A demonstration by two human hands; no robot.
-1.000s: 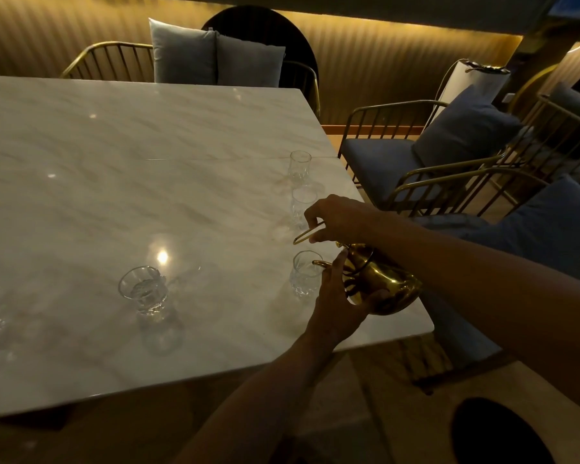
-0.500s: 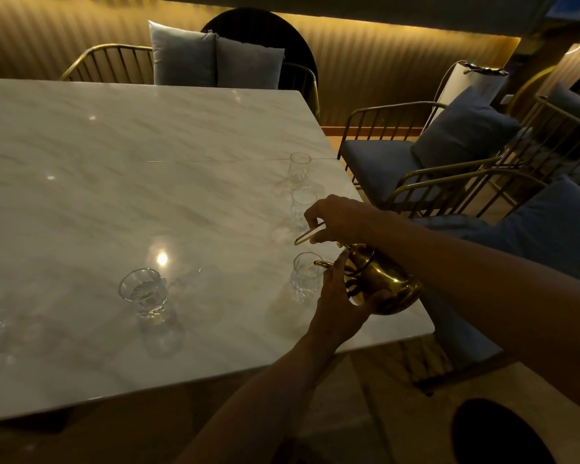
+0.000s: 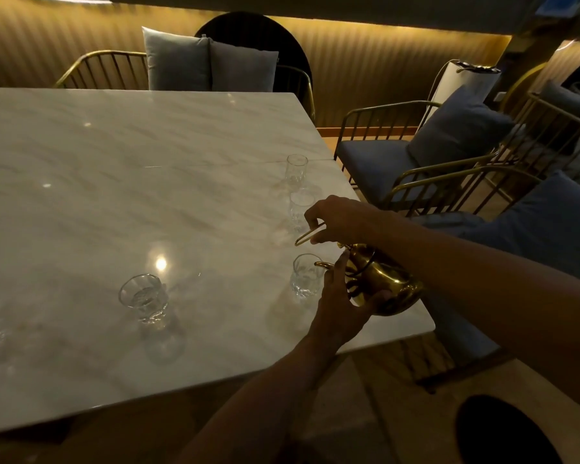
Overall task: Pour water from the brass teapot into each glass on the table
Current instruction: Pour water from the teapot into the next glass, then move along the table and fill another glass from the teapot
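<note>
Two hands on the brass teapot, tipped at the nearest right-hand glass

Two hands hold the brass teapot [image 3: 382,283] above the marble table's [image 3: 114,162] near right corner. The left hand [image 3: 340,309] cups its body from below, thumb and fingers curled round it; the right hand [image 3: 340,219] pinches the raised handle [image 3: 310,236]. The spout [image 3: 322,264] is at the rim of the near right glass [image 3: 304,277]. Farther left stands another glass [image 3: 144,298] holding water. Beyond the right hand, two tall glasses [image 3: 296,170] stand near the table's right edge. Cushioned brass-framed chairs [image 3: 399,162] surround the table. No writing or brand is legible.
</note>
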